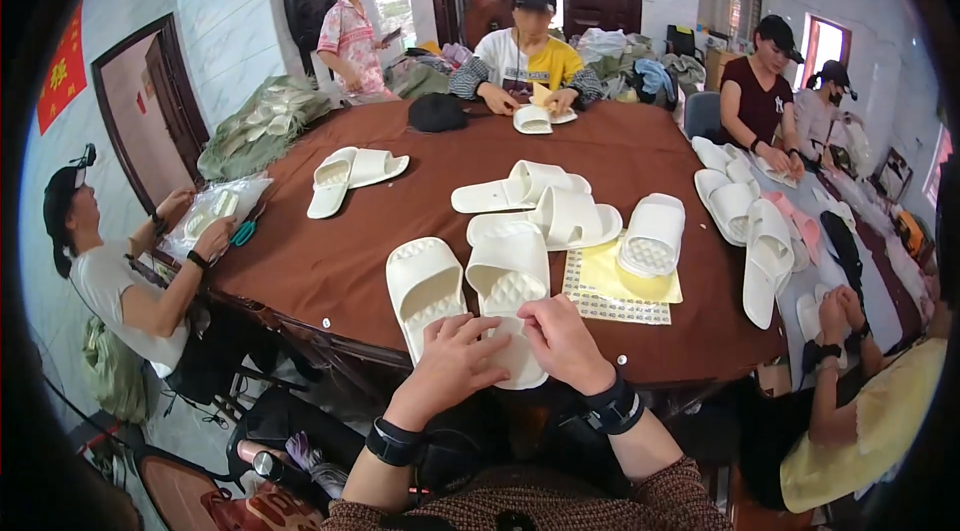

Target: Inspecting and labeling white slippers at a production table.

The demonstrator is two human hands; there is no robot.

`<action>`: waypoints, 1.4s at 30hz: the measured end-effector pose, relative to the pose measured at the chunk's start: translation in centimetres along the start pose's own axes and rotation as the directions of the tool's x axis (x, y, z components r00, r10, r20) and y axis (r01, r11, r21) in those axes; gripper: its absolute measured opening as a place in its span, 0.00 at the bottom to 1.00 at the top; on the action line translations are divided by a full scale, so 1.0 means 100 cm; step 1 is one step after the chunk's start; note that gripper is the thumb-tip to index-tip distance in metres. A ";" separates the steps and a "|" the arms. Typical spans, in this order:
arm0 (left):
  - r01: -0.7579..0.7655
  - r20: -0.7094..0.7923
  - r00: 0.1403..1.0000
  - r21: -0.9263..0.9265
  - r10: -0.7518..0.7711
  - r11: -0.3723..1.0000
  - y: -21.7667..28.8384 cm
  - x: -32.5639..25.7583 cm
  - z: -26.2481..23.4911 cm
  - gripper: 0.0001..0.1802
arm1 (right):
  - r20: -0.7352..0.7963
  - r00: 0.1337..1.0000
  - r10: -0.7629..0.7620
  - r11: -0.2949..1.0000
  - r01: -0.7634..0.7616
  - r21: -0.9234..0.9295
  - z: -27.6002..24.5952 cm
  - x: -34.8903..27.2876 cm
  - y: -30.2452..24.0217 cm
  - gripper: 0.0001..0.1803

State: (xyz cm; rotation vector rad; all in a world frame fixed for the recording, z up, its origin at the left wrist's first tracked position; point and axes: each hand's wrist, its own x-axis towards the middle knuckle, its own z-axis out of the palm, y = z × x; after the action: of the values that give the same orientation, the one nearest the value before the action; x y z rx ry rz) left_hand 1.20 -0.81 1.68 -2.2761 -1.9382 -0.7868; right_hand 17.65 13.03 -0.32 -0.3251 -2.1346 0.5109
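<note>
Two white slide slippers lie side by side at the table's near edge, toes pointing away from me: a left slipper (424,281) and a right slipper (508,271). My left hand (452,359) rests over their heel ends with its fingers spread. Beside the right slipper's heel, my right hand (567,343) is closed, thumb and forefinger together; anything between them is too small to make out. To the right, a yellow sheet (590,276) lies on a printed white sheet (610,308). Another white slipper (652,231) sits on the yellow sheet.
Two more slippers (545,216) lie just beyond, and another pair (350,171) farther left on the brown tablecloth (290,261). A person (140,281) at left handles a plastic bag (215,216). Others work opposite and at right, near several slippers (765,251).
</note>
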 end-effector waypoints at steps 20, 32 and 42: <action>0.009 0.019 1.000 0.034 -0.010 0.999 0.004 0.000 -0.002 0.26 | 0.032 0.997 -0.077 0.996 0.078 -0.038 0.007 -0.003 0.007 0.09; 0.005 0.004 1.000 -0.009 -0.005 1.000 0.004 0.001 0.000 0.25 | 0.014 1.000 -0.015 1.000 0.014 0.021 0.005 -0.007 0.006 0.10; 0.026 0.011 1.000 0.003 -0.026 1.000 0.007 0.004 -0.004 0.25 | 0.034 0.998 -0.052 0.998 0.053 -0.026 0.008 -0.004 0.009 0.12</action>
State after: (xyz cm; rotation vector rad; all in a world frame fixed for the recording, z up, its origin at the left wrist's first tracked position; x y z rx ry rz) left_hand 1.74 -0.73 2.41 -2.2637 -1.9758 -0.7753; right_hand 17.31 13.44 -1.45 -0.2762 -2.1784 0.4602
